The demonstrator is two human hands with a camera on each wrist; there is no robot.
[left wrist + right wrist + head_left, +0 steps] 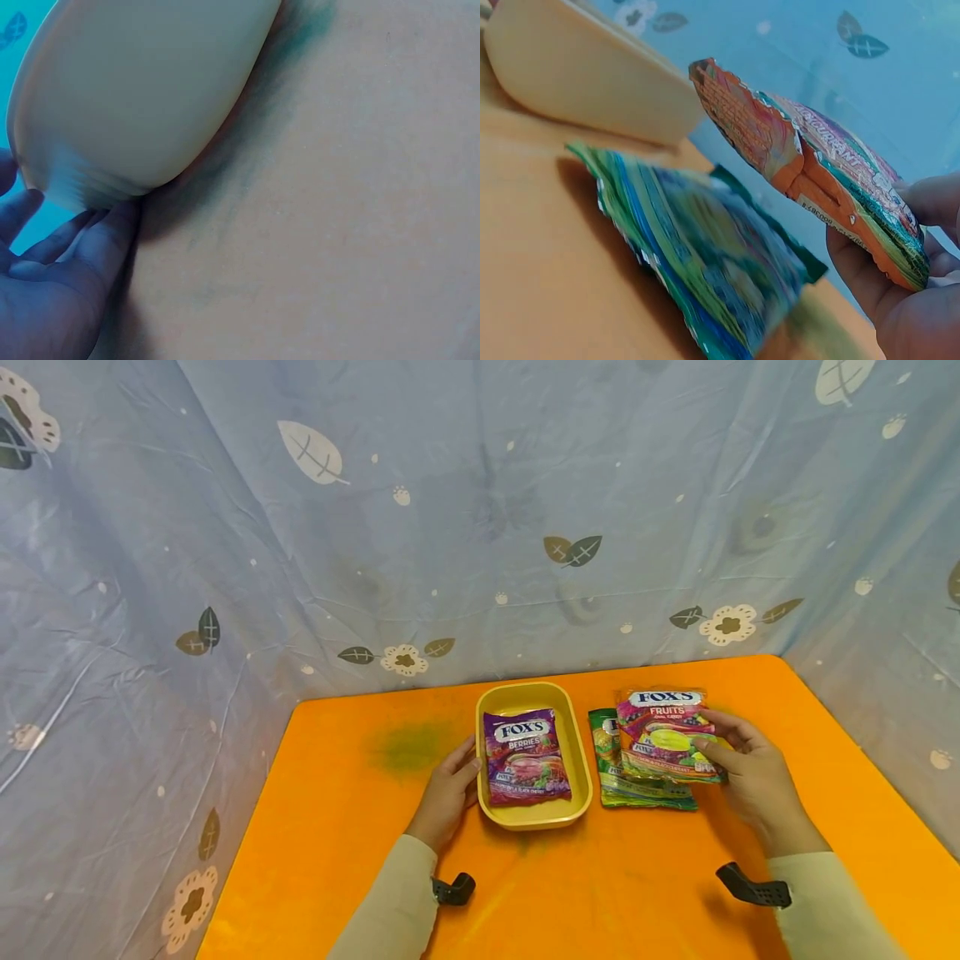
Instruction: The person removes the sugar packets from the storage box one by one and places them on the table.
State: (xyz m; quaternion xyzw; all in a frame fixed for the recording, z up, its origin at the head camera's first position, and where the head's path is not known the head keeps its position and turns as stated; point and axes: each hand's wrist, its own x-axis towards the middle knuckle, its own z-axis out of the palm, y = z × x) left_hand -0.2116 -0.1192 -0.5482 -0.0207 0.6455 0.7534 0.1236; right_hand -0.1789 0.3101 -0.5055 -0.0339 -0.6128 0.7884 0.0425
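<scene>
1. Thumb and fingers of the right hand pinch the Fruits bag at its right edge, thumb in front, fingers behind; an edge grip probably suits something this thin, and it leaves most of the printed front uncovered.

2. That bag hangs above the green bag, whose upper part it hides from the head view; the right wrist view shows a gap between them. Whether more than one lies there, I cannot tell.

3. The left hand holds nothing clear of the desk: its fingers are spread loosely against the outside of the yellow tub, likely to steady it against sliding.

4. The Berries bag lies face up inside the tub, lengthwise, presumably because that way it fits between the walls.

5. Green bag and tub stand just apart, both within easy reach; behind them hangs a leaf-patterned curtain.
</scene>
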